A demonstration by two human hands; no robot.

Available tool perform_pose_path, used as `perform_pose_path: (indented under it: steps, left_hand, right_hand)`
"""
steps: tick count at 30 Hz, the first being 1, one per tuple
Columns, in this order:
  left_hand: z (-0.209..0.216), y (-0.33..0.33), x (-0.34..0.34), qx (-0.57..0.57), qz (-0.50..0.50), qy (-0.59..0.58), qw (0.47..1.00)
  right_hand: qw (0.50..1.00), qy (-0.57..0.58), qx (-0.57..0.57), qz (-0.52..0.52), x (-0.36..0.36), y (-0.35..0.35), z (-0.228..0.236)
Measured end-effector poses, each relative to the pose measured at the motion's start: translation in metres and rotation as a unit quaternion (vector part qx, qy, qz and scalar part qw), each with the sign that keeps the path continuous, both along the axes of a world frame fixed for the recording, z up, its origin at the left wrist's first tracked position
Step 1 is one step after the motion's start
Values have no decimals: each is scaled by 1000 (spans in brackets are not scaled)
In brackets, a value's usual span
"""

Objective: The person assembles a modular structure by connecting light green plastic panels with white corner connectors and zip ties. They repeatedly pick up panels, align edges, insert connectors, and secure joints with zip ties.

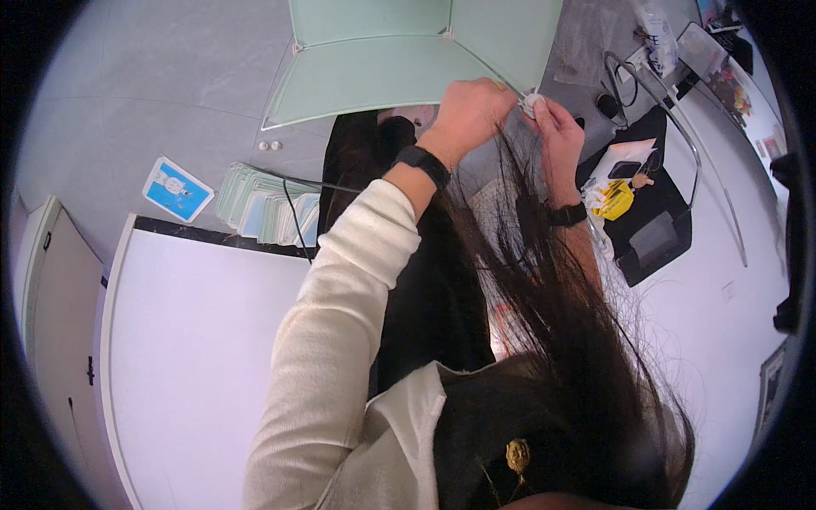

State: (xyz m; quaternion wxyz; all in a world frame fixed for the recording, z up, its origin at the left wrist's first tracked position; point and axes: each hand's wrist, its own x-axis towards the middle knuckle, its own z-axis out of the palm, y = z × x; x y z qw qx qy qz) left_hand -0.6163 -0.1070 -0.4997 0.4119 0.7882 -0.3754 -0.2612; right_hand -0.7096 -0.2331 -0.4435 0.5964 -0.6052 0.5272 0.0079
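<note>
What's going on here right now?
A person has both hands at the near right corner of some joined pale green panels. The right hand pinches a small white connector there; the left hand is closed beside it, its exact grip hidden. Two small white pieces lie on the floor to the left, near a stack of loose panels.

A cream knit left sleeve [319, 340], its cuff bunched in folds – and black wristbands [422, 167] on both sides. Near, a gold oval pendant [518, 456] hangs over a black top [484, 408] – long loose hair [586, 357] at right.
</note>
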Motion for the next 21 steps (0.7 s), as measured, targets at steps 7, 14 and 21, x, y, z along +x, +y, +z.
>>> perform_pose_path:
  steps: [7, 14, 21]
  left_hand:
    - [-4, -4, -4, -9, -7, 19, 1000]
    - [3, -7, 1, 22, -37, 39, 998]
    - [12, -10, 4, 59, -47, 68, 995]
  right_hand:
    - [998, -32, -45, -10, -7, 11, -10]
    - [992, 1, -122, -21, -7, 37, -15]
    - [997, -18, -77, -15, -8, 33, -5]
